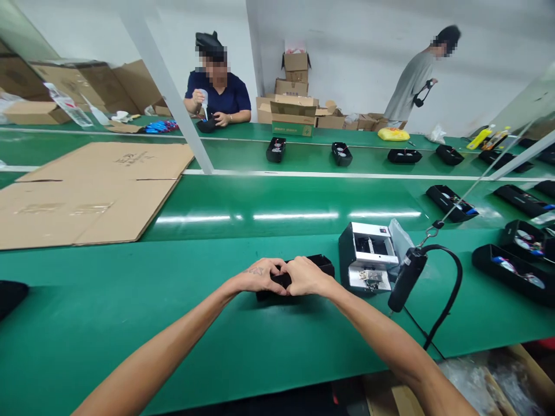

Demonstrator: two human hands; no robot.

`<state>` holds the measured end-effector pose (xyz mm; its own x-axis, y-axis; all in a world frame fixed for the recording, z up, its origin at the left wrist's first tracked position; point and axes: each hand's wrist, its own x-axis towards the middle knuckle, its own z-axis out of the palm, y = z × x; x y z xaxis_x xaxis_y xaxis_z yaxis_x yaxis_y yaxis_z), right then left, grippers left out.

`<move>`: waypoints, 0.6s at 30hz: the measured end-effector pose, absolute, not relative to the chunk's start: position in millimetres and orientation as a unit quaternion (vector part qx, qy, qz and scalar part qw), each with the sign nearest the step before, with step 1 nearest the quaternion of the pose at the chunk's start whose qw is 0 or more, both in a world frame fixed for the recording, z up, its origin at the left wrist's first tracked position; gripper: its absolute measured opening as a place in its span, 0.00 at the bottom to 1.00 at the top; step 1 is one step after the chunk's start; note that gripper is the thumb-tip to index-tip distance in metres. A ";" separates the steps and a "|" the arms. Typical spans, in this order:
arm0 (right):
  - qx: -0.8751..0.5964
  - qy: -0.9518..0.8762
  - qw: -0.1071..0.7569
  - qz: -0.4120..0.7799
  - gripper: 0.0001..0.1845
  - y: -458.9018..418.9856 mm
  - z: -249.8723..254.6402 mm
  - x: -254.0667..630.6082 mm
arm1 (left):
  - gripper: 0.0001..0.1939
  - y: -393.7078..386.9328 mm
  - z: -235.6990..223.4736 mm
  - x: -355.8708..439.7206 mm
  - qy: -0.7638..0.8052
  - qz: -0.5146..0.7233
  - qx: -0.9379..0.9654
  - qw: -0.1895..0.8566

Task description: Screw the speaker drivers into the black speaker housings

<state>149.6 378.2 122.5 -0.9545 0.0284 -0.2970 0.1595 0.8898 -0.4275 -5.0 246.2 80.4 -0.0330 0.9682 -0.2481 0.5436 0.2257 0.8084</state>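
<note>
Holds both bare hands over a black case [321,266] at the near middle of the green counter [195,346]. Has the left hand [260,274] on the left part of the case and the right hand [306,276] just beside it, with bent fingers meeting or nearly meeting over the middle. Shows a narrow grip on each side, with a small gap between thumbs and fingers; cannot tell whether closed on the wall or on something inside, hidden by the hands. Leaves the right end of the case in sight, open at the top.

Just right of the case, a silver and black machine [368,260]; next to it, a black screwdriver [407,280], hung tilted from a hook, with a black hose [455,277] looping down. Farther right, more cases [515,274], with wires and round pale parts inside. At left, a flat cardboard sheet [95,196]. Across the far side, a row of smaller-looking cases [276,149], a green box [292,124] and a yellow packet [393,134]. Also at the far side, a co-worker [234,101] with a white tool [204,99] over another case [207,125]; at far right, a standing person [410,86] with a black thing [420,100] in hand.
</note>
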 end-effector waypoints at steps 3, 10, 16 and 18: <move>0.050 0.964 0.066 -0.252 0.25 374.8 124.7 173.2 | 0.23 244.0 83.1 -1.8 0.672 0.252 0.574 0.394; 0.277 0.808 -0.408 -0.322 0.20 393.4 90.8 303.5 | 0.19 249.5 90.4 -14.7 0.678 0.221 0.554 0.430; 0.457 0.675 -0.561 -0.145 0.33 427.5 60.2 367.0 | 0.21 267.6 96.2 -39.2 0.676 0.193 0.540 0.461; 0.494 0.659 -0.541 -0.173 0.38 442.0 56.4 371.2 | 0.21 269.9 98.8 -40.2 0.668 0.190 0.544 0.470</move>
<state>371.2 442.0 56.4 0.0726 0.8375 0.5416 0.4640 0.4523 -0.7617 -40.2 269.9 98.8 0.0348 0.9059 -0.4220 0.5487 0.3356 0.7657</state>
